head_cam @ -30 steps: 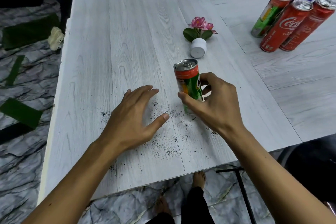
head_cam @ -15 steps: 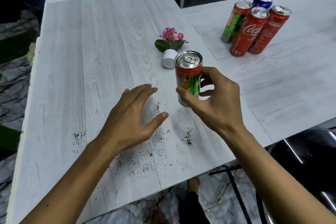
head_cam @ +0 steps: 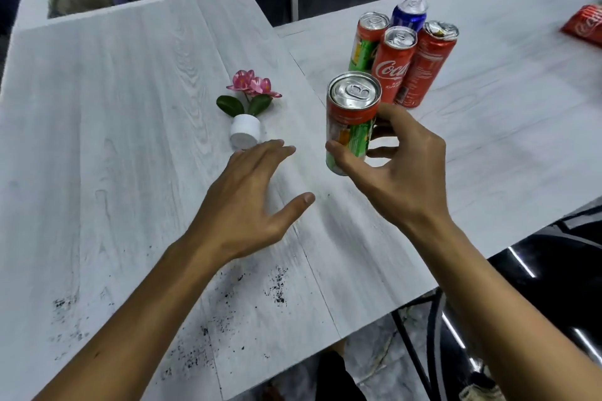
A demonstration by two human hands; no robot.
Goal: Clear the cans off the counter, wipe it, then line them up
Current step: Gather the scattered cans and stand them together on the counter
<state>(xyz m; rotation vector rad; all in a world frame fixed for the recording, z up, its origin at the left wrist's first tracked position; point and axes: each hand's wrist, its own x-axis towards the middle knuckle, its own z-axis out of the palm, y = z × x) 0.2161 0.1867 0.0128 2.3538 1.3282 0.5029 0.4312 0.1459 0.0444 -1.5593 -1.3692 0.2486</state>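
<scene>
1. Head view: right hand [head_cam: 397, 172] clamps the can [head_cam: 353, 120], thumb on the near side and fingers behind its lower body. The can is upright, long axis near vertical, and looks lifted off the surface [head_cam: 130, 107].
2. Left hand [head_cam: 247, 202] holds nothing, fingers straight and spread, low over the surface. It is left of the can and not touching it.
3. Key relation: the group of four cans [head_cam: 395, 65] stands far and slightly right of the held can, past the seam. The right hand is nearer to it.
4. Judgement: clearing step; the can likely goes far-right, set down beside the group without knocking it.
5. Black specks [head_cam: 277, 286] near the edge, not yet wiped.
</scene>
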